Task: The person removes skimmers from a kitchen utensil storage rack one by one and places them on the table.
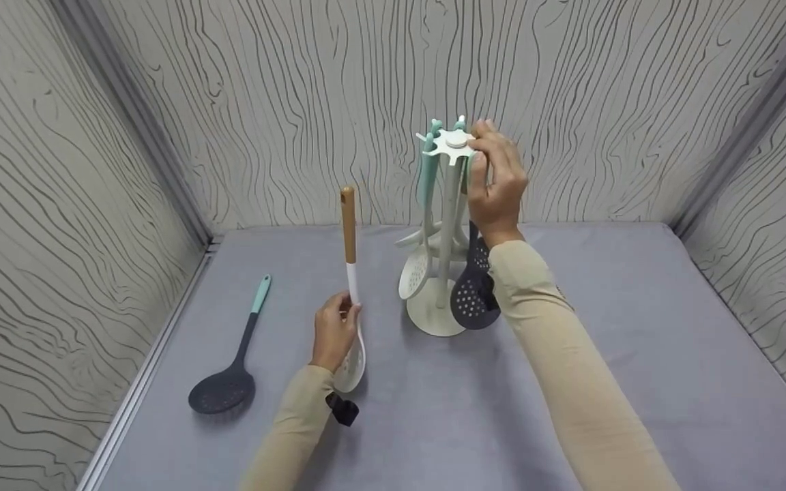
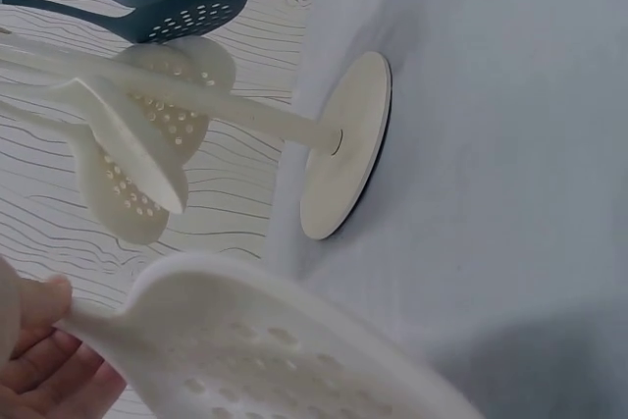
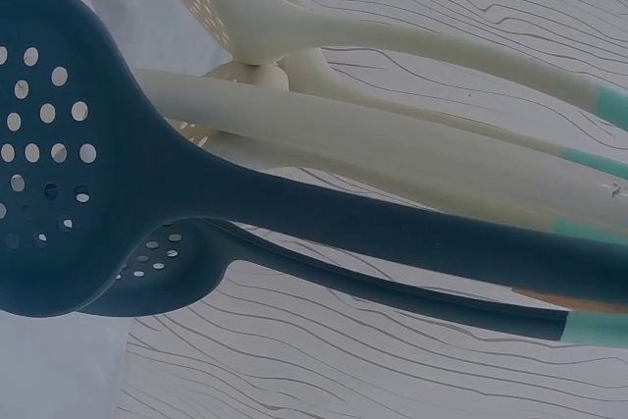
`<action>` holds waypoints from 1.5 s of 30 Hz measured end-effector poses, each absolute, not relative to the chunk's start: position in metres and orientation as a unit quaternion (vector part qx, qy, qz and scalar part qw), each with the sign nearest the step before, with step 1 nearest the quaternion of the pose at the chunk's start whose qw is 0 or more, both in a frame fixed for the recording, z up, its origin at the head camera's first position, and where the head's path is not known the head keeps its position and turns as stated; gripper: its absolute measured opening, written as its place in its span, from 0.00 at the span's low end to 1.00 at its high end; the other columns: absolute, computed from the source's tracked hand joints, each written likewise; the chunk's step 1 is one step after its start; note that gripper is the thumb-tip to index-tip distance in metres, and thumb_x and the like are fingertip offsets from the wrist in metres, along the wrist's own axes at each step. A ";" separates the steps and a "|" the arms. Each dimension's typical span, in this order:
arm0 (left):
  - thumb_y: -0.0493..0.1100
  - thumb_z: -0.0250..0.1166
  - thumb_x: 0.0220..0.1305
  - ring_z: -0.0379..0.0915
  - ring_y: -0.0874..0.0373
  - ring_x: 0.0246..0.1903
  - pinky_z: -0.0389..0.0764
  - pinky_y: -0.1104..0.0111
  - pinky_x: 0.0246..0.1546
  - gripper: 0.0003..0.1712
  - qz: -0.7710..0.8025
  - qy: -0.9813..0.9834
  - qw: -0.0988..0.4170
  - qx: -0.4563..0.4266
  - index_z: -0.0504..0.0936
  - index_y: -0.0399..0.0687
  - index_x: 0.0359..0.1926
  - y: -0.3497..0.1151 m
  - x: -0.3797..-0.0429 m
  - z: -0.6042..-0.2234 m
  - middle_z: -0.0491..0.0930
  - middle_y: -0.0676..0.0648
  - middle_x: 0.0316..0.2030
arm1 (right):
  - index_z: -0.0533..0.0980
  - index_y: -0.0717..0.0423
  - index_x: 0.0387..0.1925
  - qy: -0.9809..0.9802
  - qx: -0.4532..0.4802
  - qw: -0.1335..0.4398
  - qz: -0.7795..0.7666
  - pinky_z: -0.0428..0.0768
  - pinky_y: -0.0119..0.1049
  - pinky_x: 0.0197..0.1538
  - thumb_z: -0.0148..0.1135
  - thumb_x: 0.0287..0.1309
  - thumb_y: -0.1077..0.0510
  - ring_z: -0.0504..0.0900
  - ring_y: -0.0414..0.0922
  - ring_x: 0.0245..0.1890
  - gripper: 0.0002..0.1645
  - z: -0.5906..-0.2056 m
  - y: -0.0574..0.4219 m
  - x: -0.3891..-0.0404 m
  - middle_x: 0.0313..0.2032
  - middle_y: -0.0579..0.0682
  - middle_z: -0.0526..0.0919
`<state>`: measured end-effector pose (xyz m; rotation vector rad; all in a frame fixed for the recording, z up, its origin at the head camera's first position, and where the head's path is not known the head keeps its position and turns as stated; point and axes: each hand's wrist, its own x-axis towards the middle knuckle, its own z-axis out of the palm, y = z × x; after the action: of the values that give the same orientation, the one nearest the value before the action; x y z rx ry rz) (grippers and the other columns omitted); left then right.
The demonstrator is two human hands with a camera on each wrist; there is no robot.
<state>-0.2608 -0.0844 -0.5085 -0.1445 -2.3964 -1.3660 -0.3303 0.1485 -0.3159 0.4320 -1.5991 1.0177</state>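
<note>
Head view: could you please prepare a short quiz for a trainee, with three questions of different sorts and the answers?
1. What colour is the handle end of the white utensil held by the left hand? A) mint; B) brown; C) black.
2. Complete: the utensil stand has a flat, ____ base.
3. True or false: the dark utensil lying on the cloth is to the right of the utensil stand.

Key:
1. B.
2. Round.
3. False; the dark utensil lies on the cloth to its left.
</note>
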 end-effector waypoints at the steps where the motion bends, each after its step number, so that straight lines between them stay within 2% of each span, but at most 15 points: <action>1: 0.34 0.61 0.64 0.81 0.50 0.39 0.86 0.63 0.43 0.12 -0.486 -0.852 0.190 -0.050 0.79 0.31 0.47 -0.086 -0.261 -0.509 0.83 0.38 0.37 | 0.79 0.68 0.35 -0.679 0.184 0.563 0.433 0.72 0.37 0.70 0.48 0.60 0.62 0.79 0.59 0.58 0.15 -0.316 0.148 -0.330 0.50 0.63 0.84; 14: 0.35 0.61 0.64 0.82 0.49 0.39 0.87 0.61 0.41 0.12 -0.462 -0.865 0.190 -0.042 0.80 0.33 0.47 -0.096 -0.258 -0.513 0.83 0.37 0.38 | 0.80 0.68 0.35 -0.674 0.186 0.565 0.438 0.74 0.39 0.69 0.47 0.60 0.63 0.80 0.57 0.58 0.15 -0.315 0.148 -0.331 0.48 0.63 0.84; 34: 0.33 0.63 0.62 0.82 0.48 0.40 0.87 0.59 0.41 0.12 -0.433 -0.885 0.172 -0.006 0.80 0.31 0.47 -0.122 -0.256 -0.514 0.84 0.36 0.40 | 0.80 0.68 0.35 -0.681 0.184 0.555 0.441 0.72 0.36 0.70 0.49 0.60 0.63 0.79 0.57 0.59 0.15 -0.315 0.148 -0.331 0.49 0.63 0.84; 41: 0.33 0.63 0.62 0.82 0.49 0.40 0.86 0.60 0.40 0.13 -0.425 -0.890 0.165 0.018 0.80 0.32 0.47 -0.135 -0.256 -0.516 0.84 0.36 0.40 | 0.79 0.68 0.35 -0.679 0.186 0.557 0.441 0.73 0.37 0.70 0.48 0.60 0.63 0.79 0.57 0.59 0.15 -0.315 0.147 -0.332 0.49 0.63 0.84; 45: 0.34 0.63 0.62 0.82 0.48 0.40 0.86 0.60 0.40 0.14 -0.424 -0.892 0.157 0.025 0.80 0.31 0.48 -0.142 -0.254 -0.518 0.84 0.36 0.40 | 0.79 0.68 0.34 -0.673 0.191 0.559 0.445 0.74 0.40 0.69 0.48 0.60 0.64 0.80 0.57 0.59 0.14 -0.315 0.147 -0.332 0.47 0.63 0.85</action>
<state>-0.2537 -0.1422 -0.5177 0.0705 -2.5513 -1.2125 -0.3325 0.1467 -0.3149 0.4500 -1.5881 1.0499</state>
